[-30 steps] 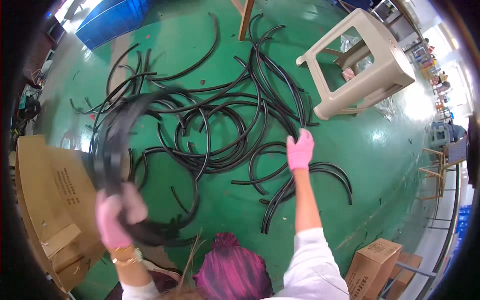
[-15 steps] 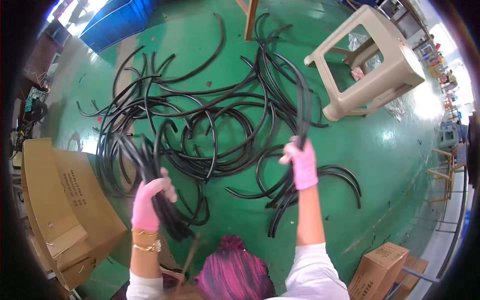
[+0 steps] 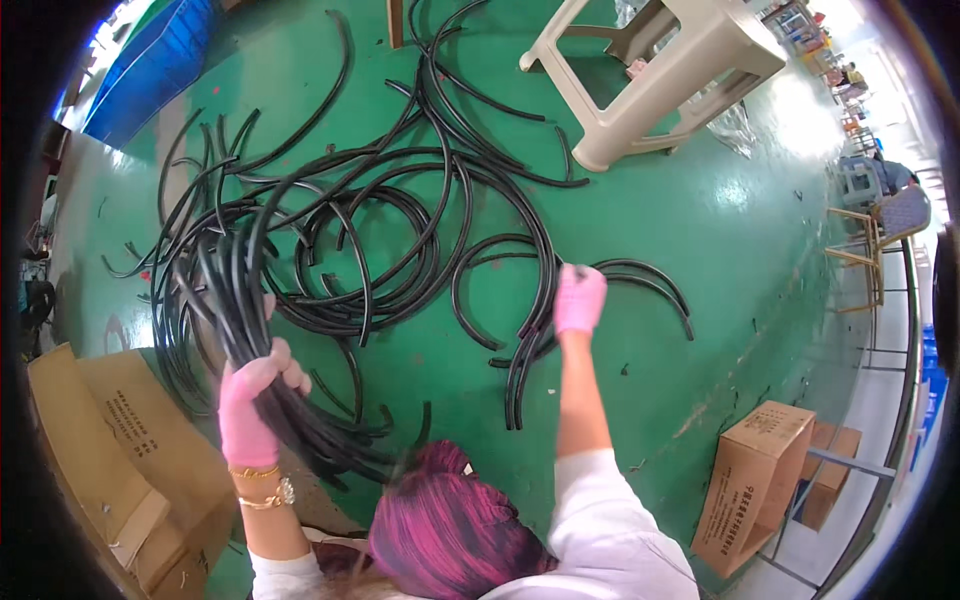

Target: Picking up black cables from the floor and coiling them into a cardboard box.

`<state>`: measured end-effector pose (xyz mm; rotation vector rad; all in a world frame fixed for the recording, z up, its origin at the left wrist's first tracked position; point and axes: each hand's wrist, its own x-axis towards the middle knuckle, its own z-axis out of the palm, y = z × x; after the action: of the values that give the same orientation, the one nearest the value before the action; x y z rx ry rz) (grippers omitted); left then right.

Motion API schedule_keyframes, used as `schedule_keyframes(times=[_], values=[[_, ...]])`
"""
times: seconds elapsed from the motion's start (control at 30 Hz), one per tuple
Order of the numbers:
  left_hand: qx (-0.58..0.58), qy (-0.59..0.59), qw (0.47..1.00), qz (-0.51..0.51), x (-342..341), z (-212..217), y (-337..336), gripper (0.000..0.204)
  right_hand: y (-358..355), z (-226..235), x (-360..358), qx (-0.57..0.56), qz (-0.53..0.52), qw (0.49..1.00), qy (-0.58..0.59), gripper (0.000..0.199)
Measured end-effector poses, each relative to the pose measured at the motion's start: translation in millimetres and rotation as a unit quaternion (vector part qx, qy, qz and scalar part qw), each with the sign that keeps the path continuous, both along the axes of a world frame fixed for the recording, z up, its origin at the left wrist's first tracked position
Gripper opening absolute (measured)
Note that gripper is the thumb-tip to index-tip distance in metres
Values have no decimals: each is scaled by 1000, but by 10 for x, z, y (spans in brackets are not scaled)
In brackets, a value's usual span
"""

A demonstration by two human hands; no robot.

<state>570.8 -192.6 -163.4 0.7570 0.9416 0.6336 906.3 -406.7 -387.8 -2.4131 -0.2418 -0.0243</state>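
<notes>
A thick bundle of black rubber-like tubes (image 3: 236, 300) is gripped in my gloved left hand (image 3: 262, 385), its fingers wrapped round the middle. The bundle's upper part bends over the floor and its lower ends reach toward a person's pink-and-black hair or head covering (image 3: 450, 520). My right hand (image 3: 580, 297), in a pink glove, is closed over a small group of curved black tubes (image 3: 520, 375) at the right of the pile. What lies inside its fingers is hidden. Between and beyond my hands, more loose black tubes (image 3: 430, 255) lie looped across the green floor.
A beige plastic stool (image 3: 600, 125) lies tipped at the upper right. A blue crate (image 3: 150, 75) stands at the upper left. Flattened cardboard (image 3: 150, 430) lies by my left forearm, and an open brown carton (image 3: 750, 480) sits at the lower right. A wooden leg (image 3: 395, 22) rises at the top.
The view has shifted, so the floor things appear farther up and left. My right hand no longer has the raised tubes in it and is lower, at the right tube group. My left hand keeps its bundle.
</notes>
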Motion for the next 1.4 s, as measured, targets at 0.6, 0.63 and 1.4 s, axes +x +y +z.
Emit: schedule_keyframes(times=[0.6,0.63,1.4], values=[[46,-22,993,-104,203,-341,9,64,1098,1690,-1949,382,338,808,295,51],[62,-55,990,-115,258,-431,-20,62,1129,1620,-2033,207,438,873,49,61],[13,-47,999,13,-483,165,24,99,1390,1328,-73,304,276,830,378,12]])
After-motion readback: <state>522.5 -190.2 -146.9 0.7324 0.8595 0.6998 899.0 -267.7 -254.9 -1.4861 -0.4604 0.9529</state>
